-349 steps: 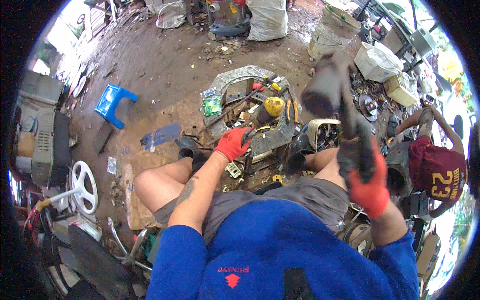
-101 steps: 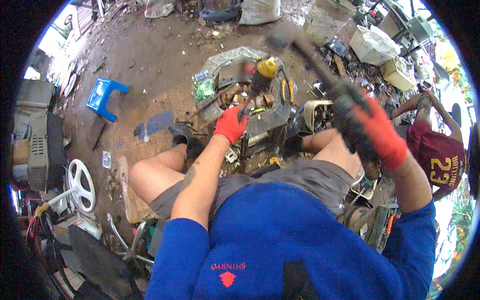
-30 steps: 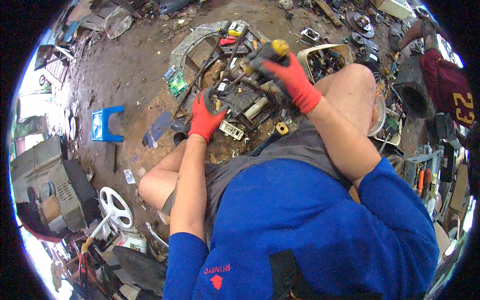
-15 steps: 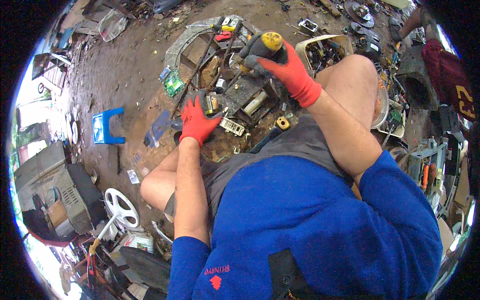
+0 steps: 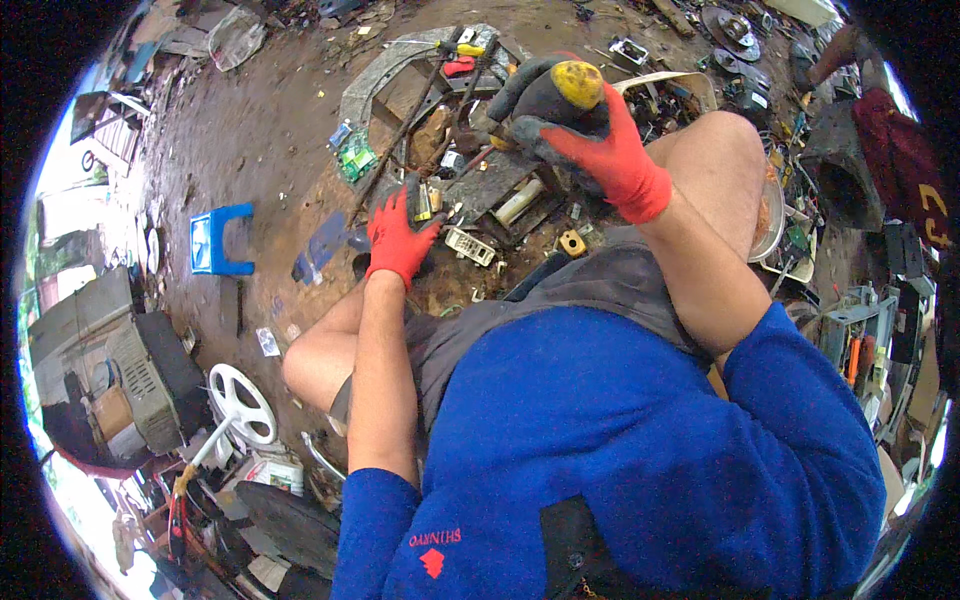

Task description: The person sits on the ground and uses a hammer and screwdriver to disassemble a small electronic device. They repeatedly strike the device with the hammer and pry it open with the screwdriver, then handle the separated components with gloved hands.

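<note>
My right hand, in a red glove with dark palm and fingers, is closed around a black tool with a rounded yellow end. The tool's lower part is largely hidden by my fingers. My left hand, gloved alike, has thumb and fingers apart beside a small part with yellow strips; whether it touches the part I cannot tell. Close by are a pale slotted plastic piece, a dark metal frame with a pale roller and a small yellow part.
Beyond my hands lies a grey angular frame with a yellow-handled screwdriver and dark bars. A green circuit board is at its left. A scrap-filled tub stands right, a blue stool left. Another person's leg shows far right.
The view has shifted slightly. My right hand has moved a little right with the tool, whose yellow end has tilted. My left hand stays beside the small part.
</note>
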A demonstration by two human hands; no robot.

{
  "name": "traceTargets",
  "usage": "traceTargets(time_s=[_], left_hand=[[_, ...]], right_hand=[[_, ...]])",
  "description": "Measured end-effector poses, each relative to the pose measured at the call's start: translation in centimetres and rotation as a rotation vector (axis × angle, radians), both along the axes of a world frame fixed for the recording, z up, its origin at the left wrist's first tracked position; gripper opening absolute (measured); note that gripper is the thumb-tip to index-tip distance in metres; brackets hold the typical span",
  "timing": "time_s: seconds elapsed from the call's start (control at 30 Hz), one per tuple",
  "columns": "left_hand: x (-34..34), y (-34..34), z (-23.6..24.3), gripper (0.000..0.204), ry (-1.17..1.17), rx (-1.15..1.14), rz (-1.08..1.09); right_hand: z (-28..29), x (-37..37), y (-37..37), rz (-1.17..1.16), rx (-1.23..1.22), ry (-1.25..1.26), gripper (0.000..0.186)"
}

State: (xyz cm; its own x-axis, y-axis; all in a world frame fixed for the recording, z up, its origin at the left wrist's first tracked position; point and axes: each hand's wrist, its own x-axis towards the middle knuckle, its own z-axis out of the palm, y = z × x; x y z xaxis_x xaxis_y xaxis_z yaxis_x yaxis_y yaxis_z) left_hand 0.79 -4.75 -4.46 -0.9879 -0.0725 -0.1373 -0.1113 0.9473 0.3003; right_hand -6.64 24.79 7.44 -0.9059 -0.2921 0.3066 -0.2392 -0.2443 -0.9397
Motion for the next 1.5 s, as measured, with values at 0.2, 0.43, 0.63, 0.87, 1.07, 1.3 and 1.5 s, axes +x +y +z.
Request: traceTargets(time_s=[0.2, 0.43, 0.63, 0.87, 1.07, 1.3, 1.5], left_hand=[[0.1, -0.3, -0.2, 0.084, 0.022, 0.003, -0.027], [0.7, -0.3, -0.4, 0.077, 0.043, -0.081, -0.064], [0.7, -0.4, -0.3, 0.076, 0.036, -0.04, -0.053], [0.8, -0.4, -0.2, 0.076, 0.07, 0.017, -0.045], [0.6, -0.6, -0.5, 0.076, 0.046, -0.015, -0.054], [0.5, 0.2, -0.3, 0.076, 0.06, -0.04, -0.04], [-0.1, 1.2, -2.0, 0.043, 0.289, 0.391, -0.145]], right_hand=[[1.6, 0.3, -1.0, 0.214, 0.045, 0.07, 0.071], [2.7, 0.9, -2.6, 0.307, 0.148, 0.101, 0.067], [2.8, 0.8, -3.3, 0.326, 0.245, 0.143, 0.067], [2.4, 0.5, -4.0, 0.362, 0.264, 0.118, 0.069], [4.1, 0.9, -5.4, 0.358, 0.362, 0.212, 0.068], [4.9, -0.1, -7.2, 0.399, 0.434, 0.371, 0.066], [5.7, 0.0, -7.6, 0.423, 0.482, 0.445, 0.068]])
